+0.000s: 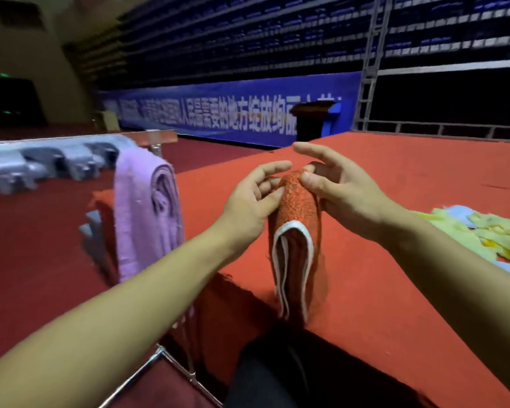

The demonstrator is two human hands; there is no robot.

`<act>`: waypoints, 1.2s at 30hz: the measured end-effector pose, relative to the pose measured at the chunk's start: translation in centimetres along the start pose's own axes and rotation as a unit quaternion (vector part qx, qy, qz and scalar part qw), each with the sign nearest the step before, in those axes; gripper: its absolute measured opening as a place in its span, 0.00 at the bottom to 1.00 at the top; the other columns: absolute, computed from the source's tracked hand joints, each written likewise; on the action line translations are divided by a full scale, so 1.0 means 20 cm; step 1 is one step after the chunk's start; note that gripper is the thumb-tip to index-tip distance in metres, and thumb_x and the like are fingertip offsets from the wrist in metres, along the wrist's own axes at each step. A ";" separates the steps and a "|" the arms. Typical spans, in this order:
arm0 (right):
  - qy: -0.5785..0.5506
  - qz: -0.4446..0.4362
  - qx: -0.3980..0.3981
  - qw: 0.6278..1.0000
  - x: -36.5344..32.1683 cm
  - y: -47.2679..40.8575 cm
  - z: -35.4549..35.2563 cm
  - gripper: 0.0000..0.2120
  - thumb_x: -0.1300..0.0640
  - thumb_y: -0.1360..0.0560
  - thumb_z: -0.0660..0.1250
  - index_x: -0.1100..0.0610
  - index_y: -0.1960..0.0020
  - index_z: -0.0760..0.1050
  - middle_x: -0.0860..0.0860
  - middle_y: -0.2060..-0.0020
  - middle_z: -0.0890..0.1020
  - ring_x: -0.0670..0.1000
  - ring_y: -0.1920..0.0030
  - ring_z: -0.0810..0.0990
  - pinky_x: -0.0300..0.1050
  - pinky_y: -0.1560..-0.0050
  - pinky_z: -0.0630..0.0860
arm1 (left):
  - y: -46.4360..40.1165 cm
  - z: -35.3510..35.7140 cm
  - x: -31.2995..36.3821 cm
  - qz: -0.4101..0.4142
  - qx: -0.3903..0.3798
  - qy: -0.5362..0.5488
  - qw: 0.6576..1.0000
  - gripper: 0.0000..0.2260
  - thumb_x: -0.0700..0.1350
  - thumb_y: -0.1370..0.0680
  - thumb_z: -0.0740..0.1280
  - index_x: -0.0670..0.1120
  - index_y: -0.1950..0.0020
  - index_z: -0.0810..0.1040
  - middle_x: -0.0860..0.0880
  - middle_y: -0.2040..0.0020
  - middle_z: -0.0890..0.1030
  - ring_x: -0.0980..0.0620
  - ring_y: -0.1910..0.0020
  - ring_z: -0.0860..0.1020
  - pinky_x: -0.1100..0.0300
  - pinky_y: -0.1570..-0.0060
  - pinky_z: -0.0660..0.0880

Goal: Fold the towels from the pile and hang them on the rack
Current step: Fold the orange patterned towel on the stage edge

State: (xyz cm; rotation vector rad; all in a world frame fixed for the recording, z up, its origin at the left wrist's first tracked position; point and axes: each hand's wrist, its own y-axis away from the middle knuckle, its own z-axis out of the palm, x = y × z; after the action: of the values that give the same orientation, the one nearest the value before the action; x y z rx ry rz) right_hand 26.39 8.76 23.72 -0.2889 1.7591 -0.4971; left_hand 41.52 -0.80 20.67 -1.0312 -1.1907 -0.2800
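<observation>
I see both my left hand point(252, 198) and right hand point(333, 184) pinching the folded orange towel point(298, 231) at its top, so loosening either could unfold it before the rack point(159, 136) at ten o'clock.

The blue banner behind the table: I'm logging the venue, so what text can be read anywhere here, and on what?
Blue banner, white Chinese characters, partly blurred and cut off by a dark lectern: "…人民最需要的地方绽放绚丽…" is my best reading.
Start of the banner line: too blurred to read.
Green sign over the dark doorway: too small to read.
Orange towel, purple towel: no text.
</observation>
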 end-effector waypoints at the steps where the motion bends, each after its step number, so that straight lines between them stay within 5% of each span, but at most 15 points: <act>1: -0.009 -0.001 -0.025 1.000 0.00 -0.04 0.08 0.24 0.53 0.27 0.71 0.51 0.32 0.72 0.50 0.58 0.76 0.52 0.55 0.75 0.48 0.55 0.70 | 0.06 -0.06 0.04 -0.006 0.019 -0.006 1.000 0.15 0.32 0.19 0.61 0.49 0.39 0.73 0.48 0.49 0.82 0.55 0.53 0.80 0.66 0.54 0.76; 3: -0.029 0.003 -0.072 0.997 0.00 -0.10 0.23 0.23 0.54 0.27 0.71 0.51 0.33 0.73 0.51 0.58 0.76 0.53 0.56 0.75 0.47 0.55 0.71 | 0.18 -0.18 0.12 -0.019 0.052 -0.026 0.998 0.16 0.31 0.20 0.60 0.49 0.40 0.73 0.46 0.49 0.80 0.55 0.55 0.79 0.67 0.57 0.76; 8: -0.111 0.033 -0.185 0.976 0.00 -0.16 0.59 0.21 0.59 0.29 0.66 0.57 0.36 0.74 0.49 0.66 0.77 0.44 0.68 0.75 0.33 0.66 0.72 | 0.54 -0.42 0.30 -0.066 0.100 -0.112 0.986 0.18 0.28 0.22 0.62 0.46 0.37 0.73 0.38 0.48 0.76 0.45 0.49 0.74 0.54 0.45 0.72; 12: -0.060 0.035 -0.276 0.959 0.02 -0.21 0.82 0.18 0.56 0.27 0.68 0.55 0.37 0.76 0.56 0.60 0.77 0.48 0.60 0.77 0.38 0.57 0.74 | 0.76 -0.60 0.47 -0.134 0.116 -0.164 0.970 0.17 0.39 0.28 0.68 0.50 0.40 0.76 0.45 0.56 0.77 0.52 0.58 0.74 0.65 0.60 0.72; 17: -0.038 0.042 -0.320 0.946 0.04 -0.36 1.01 0.21 0.59 0.22 0.67 0.52 0.30 0.69 0.57 0.62 0.72 0.51 0.56 0.75 0.43 0.48 0.75 | 0.82 -0.79 0.66 -0.197 0.129 -0.308 0.922 0.16 0.36 0.24 0.71 0.47 0.39 0.74 0.52 0.59 0.81 0.54 0.57 0.77 0.55 0.51 0.73; 22: 0.087 -0.040 -0.317 0.944 -0.05 -0.58 1.04 0.25 0.64 0.21 0.66 0.52 0.28 0.63 0.48 0.63 0.79 0.38 0.63 0.77 0.30 0.56 0.72 | 0.68 -0.90 0.77 -0.145 0.078 -0.590 0.791 0.19 0.50 0.25 0.68 0.57 0.35 0.70 0.66 0.56 0.82 0.64 0.51 0.78 0.48 0.37 0.69; 27: 0.172 -0.100 -0.269 0.942 -0.07 -0.85 1.01 0.27 0.57 0.20 0.66 0.49 0.25 0.60 0.58 0.58 0.81 0.47 0.59 0.75 0.50 0.54 0.74 | 0.42 -1.00 0.81 -0.154 0.098 -0.676 0.714 0.21 0.49 0.22 0.67 0.57 0.31 0.66 0.65 0.57 0.81 0.75 0.61 0.71 0.53 0.40 0.61; 30: 0.239 -0.132 -0.234 0.933 -0.06 -0.99 1.00 0.27 0.57 0.19 0.63 0.51 0.23 0.58 0.55 0.59 0.82 0.41 0.66 0.72 0.36 0.61 0.71 | 0.28 -1.07 0.82 -0.171 0.114 -0.680 0.704 0.20 0.48 0.22 0.66 0.56 0.31 0.66 0.63 0.56 0.83 0.72 0.68 0.73 0.54 0.42 0.59; 32: 0.277 -0.151 -0.217 0.924 -0.05 -1.06 1.02 0.28 0.55 0.19 0.63 0.51 0.23 0.56 0.46 0.61 0.80 0.37 0.69 0.72 0.32 0.62 0.69 | 0.21 -1.11 0.81 -0.183 0.120 -0.673 0.706 0.20 0.47 0.22 0.65 0.57 0.31 0.64 0.62 0.54 0.84 0.65 0.60 0.80 0.53 0.43 0.58; 34: 0.314 -0.156 -0.208 0.913 -0.03 -1.13 1.03 0.29 0.53 0.19 0.63 0.50 0.22 0.55 0.43 0.57 0.80 0.35 0.63 0.74 0.36 0.53 0.69 | 0.16 -1.14 0.80 -0.193 0.125 -0.691 0.685 0.21 0.47 0.21 0.63 0.56 0.29 0.64 0.60 0.52 0.83 0.58 0.48 0.79 0.52 0.46 0.57; 36: 0.343 -0.141 -0.217 0.903 0.00 -1.17 1.04 0.30 0.52 0.19 0.64 0.49 0.22 0.54 0.45 0.50 0.81 0.42 0.53 0.78 0.45 0.44 0.71 | 0.13 -1.16 0.77 -0.216 0.117 -0.705 0.666 0.21 0.47 0.21 0.62 0.54 0.28 0.64 0.57 0.49 0.83 0.55 0.51 0.78 0.52 0.44 0.59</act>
State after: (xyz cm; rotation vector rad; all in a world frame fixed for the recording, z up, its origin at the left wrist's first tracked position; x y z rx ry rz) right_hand 44.81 -15.50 31.03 -0.7615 2.5394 -0.4321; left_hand 63.99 -12.48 32.54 -0.5848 -2.8167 0.4531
